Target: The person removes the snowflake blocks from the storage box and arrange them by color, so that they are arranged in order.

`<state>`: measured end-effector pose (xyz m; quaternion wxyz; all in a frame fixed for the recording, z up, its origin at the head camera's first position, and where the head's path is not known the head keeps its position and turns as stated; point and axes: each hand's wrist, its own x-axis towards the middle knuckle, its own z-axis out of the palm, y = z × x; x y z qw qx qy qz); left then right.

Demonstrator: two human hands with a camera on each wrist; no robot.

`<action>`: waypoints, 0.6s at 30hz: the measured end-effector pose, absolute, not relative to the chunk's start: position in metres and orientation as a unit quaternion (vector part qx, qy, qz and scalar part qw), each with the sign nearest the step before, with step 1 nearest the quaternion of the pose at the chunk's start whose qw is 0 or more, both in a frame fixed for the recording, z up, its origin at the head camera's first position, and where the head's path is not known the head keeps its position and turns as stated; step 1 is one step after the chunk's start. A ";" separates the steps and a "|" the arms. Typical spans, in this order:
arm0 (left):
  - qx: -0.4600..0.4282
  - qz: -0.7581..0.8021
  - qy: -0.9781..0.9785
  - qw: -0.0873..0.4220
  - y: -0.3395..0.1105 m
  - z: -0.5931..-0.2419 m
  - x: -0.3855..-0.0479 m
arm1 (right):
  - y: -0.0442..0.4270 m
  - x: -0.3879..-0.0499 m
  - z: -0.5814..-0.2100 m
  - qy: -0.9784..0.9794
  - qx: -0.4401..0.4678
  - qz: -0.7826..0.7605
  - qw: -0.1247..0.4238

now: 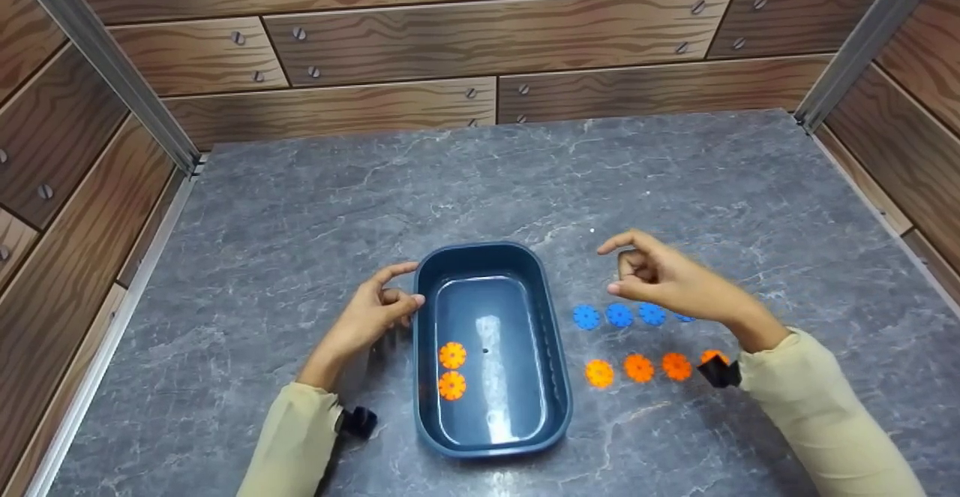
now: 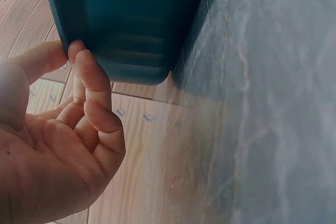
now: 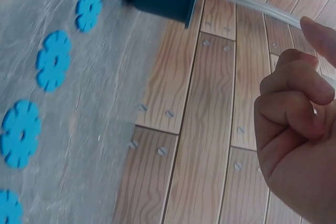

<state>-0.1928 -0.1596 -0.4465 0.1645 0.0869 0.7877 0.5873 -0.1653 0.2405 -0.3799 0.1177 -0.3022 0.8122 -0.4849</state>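
A dark blue tub (image 1: 491, 448) stands at the middle front, with two yellow-orange notched discs (image 1: 452, 370) lying on its floor at the left. My left hand (image 1: 373, 309) is at its left side, index finger and thumb touching the rim apart from each other. The left wrist view shows the other fingers of that hand (image 2: 68, 129) bent beside the tub wall (image 2: 126, 30). Raised over the right side, my right hand (image 1: 664, 275) holds nothing; thumb and index stand apart, the rest curled. Several blue notched discs (image 1: 619, 315) lie below it in a row, partly covered by the hand.
A nearer row has a yellow-orange disc (image 1: 599, 373) and several orange discs (image 1: 639, 368), one partly hidden by the right wrist camera (image 1: 720, 371). Wood-patterned panels (image 1: 390, 39) wall in the grey marbled table (image 1: 300, 204) at the back and sides.
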 end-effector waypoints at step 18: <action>0.097 0.590 0.784 0.166 -0.161 -0.447 -0.191 | 0.173 -0.175 -0.380 0.799 -0.352 -0.460 0.164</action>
